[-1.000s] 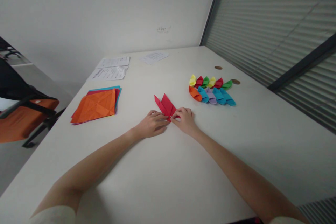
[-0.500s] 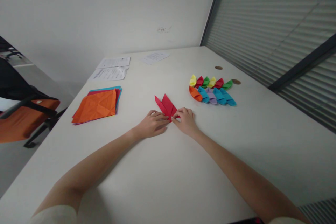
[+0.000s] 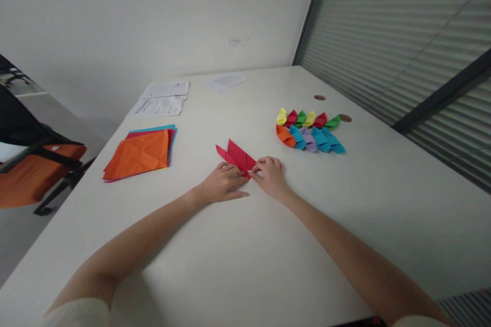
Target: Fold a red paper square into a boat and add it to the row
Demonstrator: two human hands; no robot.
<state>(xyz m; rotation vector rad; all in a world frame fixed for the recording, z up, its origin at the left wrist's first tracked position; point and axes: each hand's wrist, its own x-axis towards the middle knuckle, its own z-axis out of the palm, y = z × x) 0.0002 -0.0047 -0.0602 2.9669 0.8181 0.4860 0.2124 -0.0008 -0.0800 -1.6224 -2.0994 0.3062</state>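
A piece of red folded origami paper [image 3: 238,155] lies on the white table, its two pointed ends toward the far left. My left hand [image 3: 221,182] rests its fingertips on the near left part of the paper, with the thumb stretched out apart on the table. Thumb and forefinger of my right hand [image 3: 270,176] pinch the near right corner of the same sheet. Both hands partly cover the near end, so the fold there is hidden.
Two rows of small folded paper pieces [image 3: 309,130] in several colours stand to the right. On the left lies a stack of coloured paper sheets [image 3: 140,152], orange on top. Printed sheets [image 3: 159,106] lie farther back. An office chair [image 3: 42,168] stands beyond the left edge.
The red paper has turned, its pointed ends swinging to the left. My left thumb has moved away from the paper and fingers. The right hand stays almost in place.
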